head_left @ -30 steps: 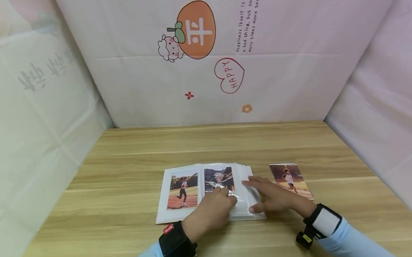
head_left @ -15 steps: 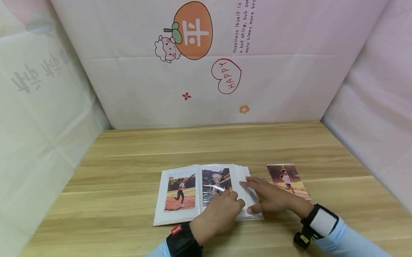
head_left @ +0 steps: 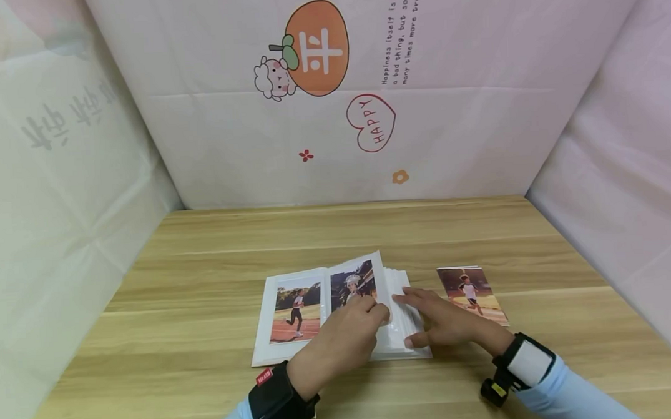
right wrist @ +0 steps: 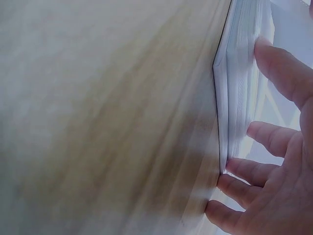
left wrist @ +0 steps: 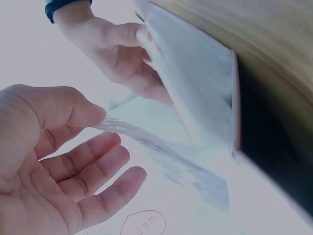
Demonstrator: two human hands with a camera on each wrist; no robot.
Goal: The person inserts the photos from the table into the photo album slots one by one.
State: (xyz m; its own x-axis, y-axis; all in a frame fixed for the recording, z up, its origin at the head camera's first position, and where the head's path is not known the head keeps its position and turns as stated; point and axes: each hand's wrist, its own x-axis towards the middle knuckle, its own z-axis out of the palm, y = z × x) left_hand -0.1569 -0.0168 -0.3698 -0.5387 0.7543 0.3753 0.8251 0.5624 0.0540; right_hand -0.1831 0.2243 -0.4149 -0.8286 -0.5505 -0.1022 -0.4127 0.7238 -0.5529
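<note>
There is one left hand (head_left: 344, 340), one right hand (head_left: 447, 320), two wristbands (head_left: 279, 399), one table (head_left: 150, 342) and one open album (head_left: 396, 339) showing two photos (head_left: 295, 312). At right lies one pile of loose photos (head_left: 473, 295), number unclear. The far wall (head_left: 473, 141) bears one orange (head_left: 320, 47), one sheep (head_left: 275, 79), one heart (head_left: 372, 123) and two flowers (head_left: 400, 177).

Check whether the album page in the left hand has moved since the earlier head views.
Yes, upward: in the head view the page, pinched by the left hand, now reaches closer to the back edge of the table.
</note>
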